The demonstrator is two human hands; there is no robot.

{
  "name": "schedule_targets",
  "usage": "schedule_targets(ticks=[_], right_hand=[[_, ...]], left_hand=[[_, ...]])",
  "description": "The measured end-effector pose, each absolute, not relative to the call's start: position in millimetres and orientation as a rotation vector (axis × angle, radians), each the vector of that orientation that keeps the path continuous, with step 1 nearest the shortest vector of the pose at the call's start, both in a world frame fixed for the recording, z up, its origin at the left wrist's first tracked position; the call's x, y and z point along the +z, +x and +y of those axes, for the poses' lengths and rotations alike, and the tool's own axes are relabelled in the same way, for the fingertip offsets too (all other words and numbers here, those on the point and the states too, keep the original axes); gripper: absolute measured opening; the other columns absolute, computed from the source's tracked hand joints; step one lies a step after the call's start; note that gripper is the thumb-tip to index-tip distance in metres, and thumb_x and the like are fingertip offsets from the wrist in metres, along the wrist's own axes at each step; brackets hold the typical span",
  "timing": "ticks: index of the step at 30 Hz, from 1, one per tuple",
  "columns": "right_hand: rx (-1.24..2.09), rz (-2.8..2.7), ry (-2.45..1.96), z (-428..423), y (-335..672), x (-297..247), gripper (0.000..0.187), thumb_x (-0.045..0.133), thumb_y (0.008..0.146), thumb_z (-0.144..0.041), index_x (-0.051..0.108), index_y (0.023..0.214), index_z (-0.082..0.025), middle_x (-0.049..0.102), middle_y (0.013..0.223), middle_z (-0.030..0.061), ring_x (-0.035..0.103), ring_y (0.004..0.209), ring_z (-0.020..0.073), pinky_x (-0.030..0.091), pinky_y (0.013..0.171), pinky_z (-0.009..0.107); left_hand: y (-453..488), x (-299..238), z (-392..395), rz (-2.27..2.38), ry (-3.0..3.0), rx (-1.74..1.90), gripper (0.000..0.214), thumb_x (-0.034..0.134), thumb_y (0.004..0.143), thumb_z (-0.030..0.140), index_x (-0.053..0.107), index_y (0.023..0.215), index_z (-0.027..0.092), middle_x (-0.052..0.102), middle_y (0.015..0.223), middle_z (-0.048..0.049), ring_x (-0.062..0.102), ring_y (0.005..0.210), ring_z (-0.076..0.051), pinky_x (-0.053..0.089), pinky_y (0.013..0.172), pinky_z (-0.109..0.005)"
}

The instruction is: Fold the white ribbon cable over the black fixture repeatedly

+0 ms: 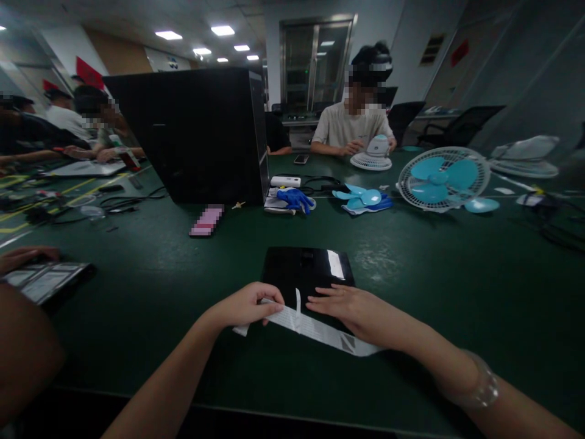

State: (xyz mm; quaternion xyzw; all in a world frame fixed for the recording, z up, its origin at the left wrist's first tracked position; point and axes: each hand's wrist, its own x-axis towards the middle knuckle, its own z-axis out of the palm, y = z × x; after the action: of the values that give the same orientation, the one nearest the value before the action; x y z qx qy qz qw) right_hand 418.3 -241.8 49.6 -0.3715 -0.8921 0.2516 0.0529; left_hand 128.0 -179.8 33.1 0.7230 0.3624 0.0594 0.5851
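A flat glossy black panel (pixel 304 270) lies on the green table in front of me. A long white printed paper strip (pixel 320 331) runs across its near edge. My left hand (pixel 247 305) pinches the left end of the strip, fingers curled on it. My right hand (pixel 350 305) lies flat with fingers stretched out, pressing the strip and the panel's near edge. A clear bangle sits on my right wrist.
A big black case (pixel 196 134) stands behind the panel. Blue gloves (pixel 295 199), loose blue fan blades (pixel 361 198), a blue desk fan (pixel 441 178) and a pink item (pixel 206 221) lie beyond. A person across holds a white fan (pixel 372 155). Another person's arm and tray (pixel 43 280) are at my left.
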Motion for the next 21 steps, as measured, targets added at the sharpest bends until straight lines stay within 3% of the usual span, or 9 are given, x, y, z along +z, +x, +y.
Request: schedule_targets(ticks=[4, 7, 11, 14, 16, 21], right_hand=[[0.842, -2.556, -1.285, -247, 424, 64, 0.051, 0.046, 0.097, -0.027, 0.04, 0.147, -0.037, 0.05, 0.144, 0.0005, 0.05, 0.126, 0.0209, 0.042, 0.105, 0.041], [0.836, -2.548, -1.299, -251, 425, 71, 0.063, 0.055, 0.093, -0.038, 0.031, 0.151, -0.038, 0.05, 0.142, 0.0029, 0.056, 0.117, 0.0221, 0.049, 0.096, 0.039], [0.549, -2.67, -1.27, -249, 426, 63, 0.057, 0.045, 0.095, -0.02, 0.036, 0.149, -0.037, 0.051, 0.138, 0.005, 0.057, 0.113, 0.0217, 0.05, 0.092, 0.04], [0.247, -2.702, -1.312, -244, 432, 51, 0.059, 0.039, 0.092, -0.011, 0.041, 0.146, -0.036, 0.053, 0.134, 0.0073, 0.057, 0.113, 0.0236, 0.051, 0.091, 0.044], [0.079, -2.718, -1.338, -241, 437, 44, 0.061, 0.041, 0.09, -0.01, 0.044, 0.144, -0.036, 0.054, 0.132, 0.0085, 0.057, 0.112, 0.0257, 0.052, 0.089, 0.046], [-0.059, -2.74, -1.359, -239, 441, 37, 0.059, 0.042, 0.088, -0.009, 0.049, 0.141, -0.034, 0.058, 0.126, 0.0091, 0.06, 0.105, 0.026, 0.054, 0.083, 0.045]], left_hand=[[128, 30, -177, 0.884, 1.687, 0.288, 0.022, 0.055, 0.089, 0.036, 0.063, 0.092, 0.016, 0.057, 0.082, 0.0005, 0.051, 0.066, -0.011, 0.042, 0.06, -0.022], [129, 30, -177, 0.877, 1.679, 0.337, 0.025, 0.053, 0.091, 0.039, 0.063, 0.094, 0.016, 0.057, 0.084, -0.0002, 0.051, 0.068, -0.011, 0.042, 0.06, -0.022], [128, 31, -179, 0.956, 1.714, 0.329, 0.033, 0.05, 0.092, 0.043, 0.062, 0.113, 0.02, 0.06, 0.092, -0.0015, 0.051, 0.063, -0.01, 0.041, 0.056, -0.022], [125, 30, -177, 1.009, 1.811, 0.384, 0.041, 0.054, 0.09, 0.043, 0.057, 0.128, 0.026, 0.059, 0.111, -0.0052, 0.056, 0.067, -0.011, 0.045, 0.056, -0.023], [124, 28, -175, 1.022, 1.915, 0.424, 0.039, 0.055, 0.09, 0.042, 0.061, 0.125, 0.027, 0.057, 0.119, -0.007, 0.059, 0.078, -0.015, 0.049, 0.062, -0.026], [123, 27, -170, 1.077, 2.074, 0.463, 0.034, 0.052, 0.092, 0.042, 0.068, 0.118, 0.026, 0.058, 0.116, -0.0079, 0.059, 0.088, -0.02, 0.049, 0.068, -0.031]])
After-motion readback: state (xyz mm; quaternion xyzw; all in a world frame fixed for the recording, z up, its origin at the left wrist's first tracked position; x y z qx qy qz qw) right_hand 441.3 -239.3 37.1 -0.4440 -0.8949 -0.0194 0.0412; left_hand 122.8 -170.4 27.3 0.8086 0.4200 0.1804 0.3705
